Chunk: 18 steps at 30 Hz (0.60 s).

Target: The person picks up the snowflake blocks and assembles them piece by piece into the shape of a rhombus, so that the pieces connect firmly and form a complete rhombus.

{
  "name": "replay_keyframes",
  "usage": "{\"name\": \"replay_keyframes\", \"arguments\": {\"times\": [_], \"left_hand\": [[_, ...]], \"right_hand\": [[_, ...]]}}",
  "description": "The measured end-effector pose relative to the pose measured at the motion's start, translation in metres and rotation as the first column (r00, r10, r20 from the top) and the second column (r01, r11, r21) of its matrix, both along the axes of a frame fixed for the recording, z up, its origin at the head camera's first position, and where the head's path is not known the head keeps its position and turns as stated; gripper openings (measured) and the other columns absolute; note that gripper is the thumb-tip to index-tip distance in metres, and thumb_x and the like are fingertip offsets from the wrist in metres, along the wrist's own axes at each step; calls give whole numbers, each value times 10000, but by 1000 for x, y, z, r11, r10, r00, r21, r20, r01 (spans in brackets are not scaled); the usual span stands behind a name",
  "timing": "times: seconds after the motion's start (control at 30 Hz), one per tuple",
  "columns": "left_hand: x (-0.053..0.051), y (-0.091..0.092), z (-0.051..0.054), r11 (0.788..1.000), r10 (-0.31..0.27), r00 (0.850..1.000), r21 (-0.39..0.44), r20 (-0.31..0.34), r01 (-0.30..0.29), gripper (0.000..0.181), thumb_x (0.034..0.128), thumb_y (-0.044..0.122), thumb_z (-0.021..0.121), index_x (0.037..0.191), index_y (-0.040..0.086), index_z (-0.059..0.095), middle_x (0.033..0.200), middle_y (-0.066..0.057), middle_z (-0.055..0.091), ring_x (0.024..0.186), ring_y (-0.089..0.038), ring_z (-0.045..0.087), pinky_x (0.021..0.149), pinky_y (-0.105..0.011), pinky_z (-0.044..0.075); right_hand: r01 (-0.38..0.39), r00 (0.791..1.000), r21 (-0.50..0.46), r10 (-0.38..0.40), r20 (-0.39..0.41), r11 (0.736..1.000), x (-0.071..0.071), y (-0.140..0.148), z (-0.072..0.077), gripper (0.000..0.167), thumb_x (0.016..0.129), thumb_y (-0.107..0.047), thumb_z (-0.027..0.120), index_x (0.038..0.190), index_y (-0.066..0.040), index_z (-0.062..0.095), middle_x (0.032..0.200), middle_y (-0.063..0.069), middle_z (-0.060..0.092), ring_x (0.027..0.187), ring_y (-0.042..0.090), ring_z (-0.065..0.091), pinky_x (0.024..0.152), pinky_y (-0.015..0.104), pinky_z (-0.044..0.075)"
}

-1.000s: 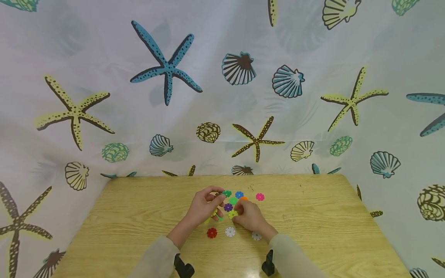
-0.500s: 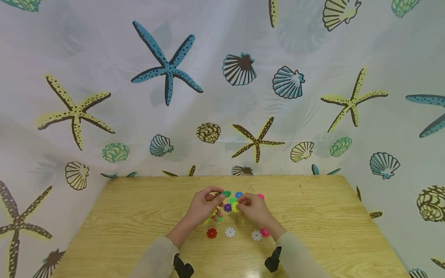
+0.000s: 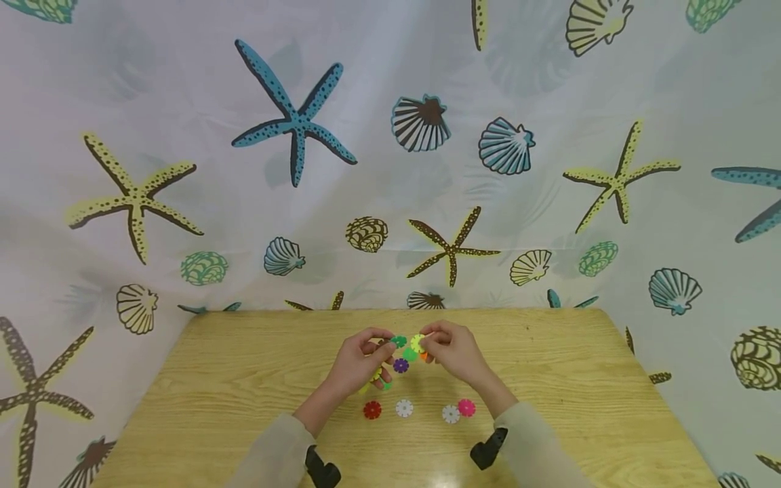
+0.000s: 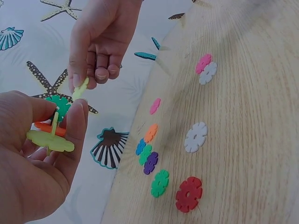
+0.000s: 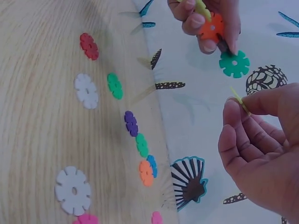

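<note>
My left hand (image 3: 360,359) holds a cluster of notched plastic discs slotted together above the table. In the left wrist view it includes a green disc (image 4: 58,107), an orange disc (image 4: 46,128) and a yellow disc (image 4: 50,141); a dark piece beside the green one is mostly hidden by fingers. Thumb and fingertips of my right hand (image 3: 456,349) pinch a single yellow disc (image 3: 417,343), level with the green disc. The right wrist view has this yellow disc (image 5: 240,100) edge-on, just apart from the cluster's green disc (image 5: 234,64).
Loose discs lie flat on the wooden table (image 3: 256,379): red (image 3: 372,410), purple (image 3: 401,366), two white, two pink, orange (image 4: 151,133), blue (image 4: 141,147) and two green. One white disc (image 3: 451,413) touches a pink disc (image 3: 466,407). A patterned curtain (image 3: 342,169) hangs behind.
My right hand has lifted the yellow disc from beside the purple one and carried it up and away, near the cluster's green disc. My left hand has stayed nearly still.
</note>
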State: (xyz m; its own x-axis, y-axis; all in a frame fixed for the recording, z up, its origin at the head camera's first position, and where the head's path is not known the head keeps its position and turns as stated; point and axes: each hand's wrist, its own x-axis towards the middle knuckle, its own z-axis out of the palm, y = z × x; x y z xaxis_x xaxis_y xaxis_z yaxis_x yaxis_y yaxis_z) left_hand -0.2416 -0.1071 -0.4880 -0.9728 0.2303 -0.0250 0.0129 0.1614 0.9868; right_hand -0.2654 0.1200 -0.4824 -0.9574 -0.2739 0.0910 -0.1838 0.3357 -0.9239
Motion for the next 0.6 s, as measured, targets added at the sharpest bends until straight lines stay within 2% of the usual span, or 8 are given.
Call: {"name": "replay_keyframes", "arguments": {"times": [0.17, 0.37, 0.47, 0.6], "left_hand": [[1, 1, 0, 1000, -4, 1000, 3, 4, 4, 264, 1074, 143, 623, 1321, 49, 638, 847, -85, 703, 654, -370, 735, 556, -345, 621], [1, 0, 0, 1000, -4, 1000, 7, -2, 4, 286, 1066, 183, 648, 1319, 49, 641, 853, -85, 712, 629, -298, 732, 558, -333, 622], [1, 0, -1, 1000, -4, 1000, 8, -6, 4, 294, 1064, 195, 654, 1318, 48, 642, 861, -88, 717, 625, -273, 732, 560, -330, 622], [1, 0, -1, 1000, -13, 1000, 8, -10, 13, 299, 1066, 200, 652, 1320, 44, 639, 867, -92, 718, 616, -241, 727, 564, -329, 622]], "right_hand": [[2, 1000, -33, -3, -13, 999, 0, -1, 3, 210, 1016, -121, 686, 1186, -1, 714, 851, 124, 758, 714, 166, 688, 668, 313, 565], [-8, 1000, -43, 7, -20, 999, 1, 0, 6, 231, 1019, -138, 693, 1204, -2, 718, 833, 59, 748, 735, 243, 703, 644, 277, 539], [-18, 1000, -44, 17, -26, 999, 2, 0, 8, 230, 1023, -139, 688, 1206, -4, 719, 836, 60, 749, 753, 313, 710, 633, 272, 532], [-25, 999, -40, 24, -34, 999, 3, -1, 9, 224, 1021, -132, 685, 1200, -1, 720, 845, 71, 755, 762, 337, 714, 636, 279, 542]]}}
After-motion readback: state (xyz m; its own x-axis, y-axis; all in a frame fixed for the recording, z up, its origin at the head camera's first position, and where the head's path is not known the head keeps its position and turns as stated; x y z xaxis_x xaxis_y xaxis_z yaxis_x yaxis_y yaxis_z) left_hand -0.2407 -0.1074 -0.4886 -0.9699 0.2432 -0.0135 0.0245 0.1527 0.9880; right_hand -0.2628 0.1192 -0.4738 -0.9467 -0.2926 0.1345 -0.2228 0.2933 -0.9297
